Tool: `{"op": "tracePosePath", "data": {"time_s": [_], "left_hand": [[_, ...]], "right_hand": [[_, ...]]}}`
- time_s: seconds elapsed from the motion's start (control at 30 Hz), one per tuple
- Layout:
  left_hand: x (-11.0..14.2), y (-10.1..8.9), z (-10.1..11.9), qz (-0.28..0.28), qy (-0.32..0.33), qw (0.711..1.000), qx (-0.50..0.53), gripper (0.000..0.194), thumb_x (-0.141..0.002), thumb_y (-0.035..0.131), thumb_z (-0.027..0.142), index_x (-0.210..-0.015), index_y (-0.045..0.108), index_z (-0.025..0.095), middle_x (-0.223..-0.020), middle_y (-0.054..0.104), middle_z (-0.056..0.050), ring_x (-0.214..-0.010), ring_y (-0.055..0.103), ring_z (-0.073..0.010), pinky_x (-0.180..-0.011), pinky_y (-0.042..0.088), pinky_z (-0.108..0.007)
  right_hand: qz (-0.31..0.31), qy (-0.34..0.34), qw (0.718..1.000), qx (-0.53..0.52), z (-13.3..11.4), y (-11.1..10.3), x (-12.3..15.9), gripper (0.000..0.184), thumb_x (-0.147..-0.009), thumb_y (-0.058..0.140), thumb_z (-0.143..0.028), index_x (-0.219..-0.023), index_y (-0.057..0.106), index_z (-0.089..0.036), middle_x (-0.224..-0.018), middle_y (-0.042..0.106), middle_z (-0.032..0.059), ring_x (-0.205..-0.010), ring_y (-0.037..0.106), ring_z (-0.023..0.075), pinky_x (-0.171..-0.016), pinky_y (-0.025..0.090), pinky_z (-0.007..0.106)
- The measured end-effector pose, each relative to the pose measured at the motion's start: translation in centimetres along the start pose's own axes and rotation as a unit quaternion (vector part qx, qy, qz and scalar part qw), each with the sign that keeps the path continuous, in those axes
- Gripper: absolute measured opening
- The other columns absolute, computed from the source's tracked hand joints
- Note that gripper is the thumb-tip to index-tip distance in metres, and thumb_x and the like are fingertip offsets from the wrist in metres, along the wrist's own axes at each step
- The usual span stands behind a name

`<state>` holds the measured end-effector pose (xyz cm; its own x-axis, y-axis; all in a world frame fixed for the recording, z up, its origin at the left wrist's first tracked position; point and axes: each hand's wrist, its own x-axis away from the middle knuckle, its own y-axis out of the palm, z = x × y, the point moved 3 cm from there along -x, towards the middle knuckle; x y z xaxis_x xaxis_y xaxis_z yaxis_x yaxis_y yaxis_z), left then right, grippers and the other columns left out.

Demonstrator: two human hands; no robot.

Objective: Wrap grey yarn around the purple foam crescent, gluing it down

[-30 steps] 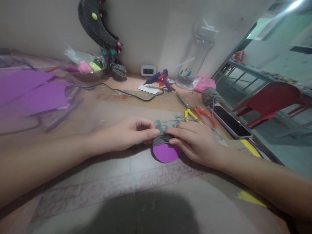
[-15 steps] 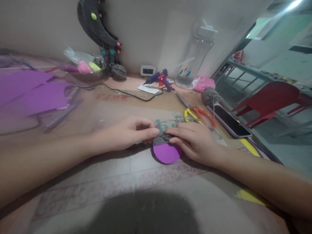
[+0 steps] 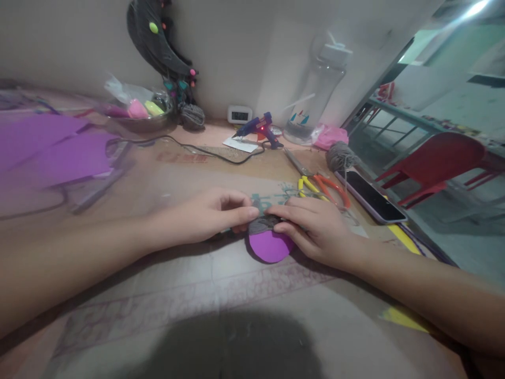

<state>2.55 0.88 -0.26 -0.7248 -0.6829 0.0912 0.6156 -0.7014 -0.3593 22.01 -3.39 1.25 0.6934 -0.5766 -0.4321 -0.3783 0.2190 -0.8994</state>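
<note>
A round purple paper disc (image 3: 271, 247) lies at the middle of the table, its far part covered by rows of grey yarn (image 3: 260, 225). My left hand (image 3: 224, 215) pinches at the yarn-covered left edge with thumb and forefinger. From the other side, my right hand (image 3: 311, 226) grips the disc's right edge, fingers and thumb closed over the yarn. The disc's far rim is partly hidden by my fingers. Just beyond my right hand lie scissors with orange handles (image 3: 335, 190) and a yellow-handled tool (image 3: 310, 185).
A blue glue gun (image 3: 258, 125) with a red light rests near a white digital clock (image 3: 240, 114). A clear bottle (image 3: 315, 95), grey yarn ball (image 3: 341, 156) and phone (image 3: 371, 196) stand or lie at right. Purple sheets (image 3: 71, 152) and a bowl (image 3: 138, 122) are left.
The disc has shifted very slightly between my hands, its near edge a touch farther away. Both hands keep almost the same place and grip.
</note>
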Motion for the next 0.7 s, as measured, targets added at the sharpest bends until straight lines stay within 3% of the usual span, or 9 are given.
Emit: {"op": "tracePosePath", "data": {"time_s": [0.47, 0.7], "left_hand": [[0.00, -0.02, 0.07, 0.005, 0.008, 1.000, -0.009, 0.032, -0.088, 0.052, 0.045, -0.072, 0.059, 0.017, -0.064, 0.056, 0.003, -0.052, 0.043, -0.0083, -0.048, 0.031, -0.021], [-0.13, -0.17, 0.13, 0.016, 0.032, 0.999, -0.015, 0.034, -0.088, 0.052, 0.045, -0.071, 0.060, 0.017, -0.066, 0.059, 0.002, -0.058, 0.048, -0.0100, -0.053, 0.036, -0.023]], "right_hand": [[0.009, -0.005, 1.000, 0.014, 0.00, 0.00, -0.09, 0.026, -0.097, 0.049, -0.032, -0.107, 0.066, -0.016, -0.078, 0.065, 0.0038, -0.065, 0.055, 0.0137, -0.060, 0.037, 0.025], [0.034, 0.001, 0.999, -0.041, -0.13, -0.80, -0.04, 0.029, -0.098, 0.044, -0.032, -0.112, 0.060, -0.012, -0.085, 0.066, 0.0061, -0.073, 0.057, 0.0146, -0.067, 0.042, 0.026]]}}
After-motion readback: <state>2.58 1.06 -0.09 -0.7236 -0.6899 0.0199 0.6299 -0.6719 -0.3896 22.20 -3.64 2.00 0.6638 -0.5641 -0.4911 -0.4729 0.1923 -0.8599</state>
